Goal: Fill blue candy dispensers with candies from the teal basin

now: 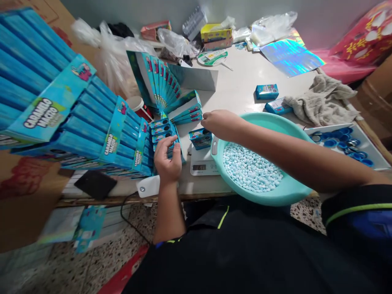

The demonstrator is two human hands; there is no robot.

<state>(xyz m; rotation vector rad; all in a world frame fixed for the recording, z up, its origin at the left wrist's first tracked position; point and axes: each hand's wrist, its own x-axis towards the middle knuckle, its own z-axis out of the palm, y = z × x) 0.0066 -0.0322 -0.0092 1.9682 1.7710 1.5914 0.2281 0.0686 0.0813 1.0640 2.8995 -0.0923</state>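
Note:
My left hand (168,160) is at the front of a row of small blue candy tins (161,127), its fingers curved and the thumb apart, with nothing visible in it. My right hand (221,123) reaches over a green basin (294,122) of small pale blue candies (249,167). Its fingers are closed beside the top of a blue tin (200,140); what they hold, if anything, is hidden. That tin stands at the back of a white scale (204,166). Behind it are open blue display cartons (188,108).
Stacked blue cartons (92,118) rise on the left. Two blue packs (267,92) lie at the back right near a grey cloth (324,100). A white tray (378,149) holds blue caps. Plastic bags (272,28) line the wall. A white device (147,186) sits at the front edge.

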